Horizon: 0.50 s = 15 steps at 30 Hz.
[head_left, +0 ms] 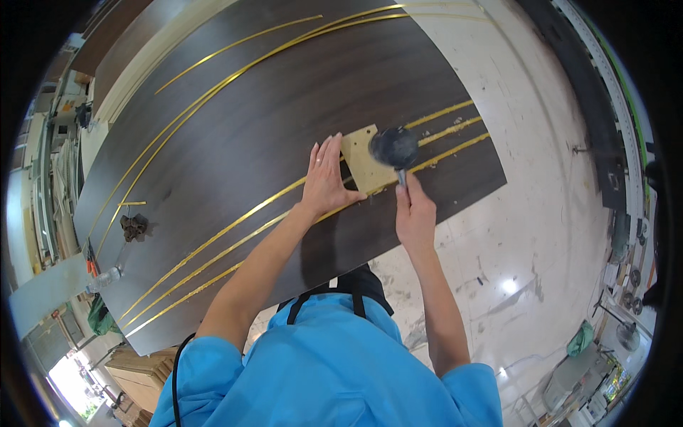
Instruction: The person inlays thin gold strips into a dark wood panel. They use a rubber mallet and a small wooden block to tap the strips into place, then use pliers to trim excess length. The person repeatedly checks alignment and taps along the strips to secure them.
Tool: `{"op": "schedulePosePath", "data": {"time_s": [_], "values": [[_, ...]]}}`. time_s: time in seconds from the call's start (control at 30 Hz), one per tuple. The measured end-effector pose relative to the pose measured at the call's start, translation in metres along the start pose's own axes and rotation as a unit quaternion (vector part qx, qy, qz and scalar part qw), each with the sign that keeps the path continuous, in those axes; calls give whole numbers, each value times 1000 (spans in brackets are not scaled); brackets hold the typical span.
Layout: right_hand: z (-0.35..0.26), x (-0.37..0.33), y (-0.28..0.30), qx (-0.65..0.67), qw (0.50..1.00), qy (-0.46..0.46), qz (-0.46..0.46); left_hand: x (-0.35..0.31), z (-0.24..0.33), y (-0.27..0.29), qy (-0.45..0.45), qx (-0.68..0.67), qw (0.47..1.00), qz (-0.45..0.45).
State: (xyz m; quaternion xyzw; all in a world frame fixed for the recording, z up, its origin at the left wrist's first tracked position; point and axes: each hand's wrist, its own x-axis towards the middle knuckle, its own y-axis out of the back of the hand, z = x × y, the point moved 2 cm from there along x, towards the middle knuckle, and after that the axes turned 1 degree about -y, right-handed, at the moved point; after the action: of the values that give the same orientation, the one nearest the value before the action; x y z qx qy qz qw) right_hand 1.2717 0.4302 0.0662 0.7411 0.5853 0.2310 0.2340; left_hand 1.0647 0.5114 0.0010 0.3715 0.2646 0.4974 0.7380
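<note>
At mid-frame, left hand (327,179): is lying spread, apparently steadying the wooden block (364,162);
right hand (415,213): is clasping the rubber mallet (395,147) closely.

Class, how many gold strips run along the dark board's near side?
3: the farthest strip, the middle strip and the nearest strip, by the edge of the dark board. The left hand and pale block hide parts.

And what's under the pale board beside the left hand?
The pale board lies over the dark panel; yellow strips show on both sides of it. What's directly beneath is covered, so whether the strips continue there can't be seen.
</note>
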Motion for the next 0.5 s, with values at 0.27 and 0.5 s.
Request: {"op": "schedulePosePath", "data": {"time_s": [0.27, 0.5], "values": [[17, 22, 16, -69, 996, -39, -28, 30, 20, -12, -3, 1, 1000, -1], [26, 31, 34, 19, 997, 6, 81, 56, 37, -29, -30, -3, 999, 26]]}}
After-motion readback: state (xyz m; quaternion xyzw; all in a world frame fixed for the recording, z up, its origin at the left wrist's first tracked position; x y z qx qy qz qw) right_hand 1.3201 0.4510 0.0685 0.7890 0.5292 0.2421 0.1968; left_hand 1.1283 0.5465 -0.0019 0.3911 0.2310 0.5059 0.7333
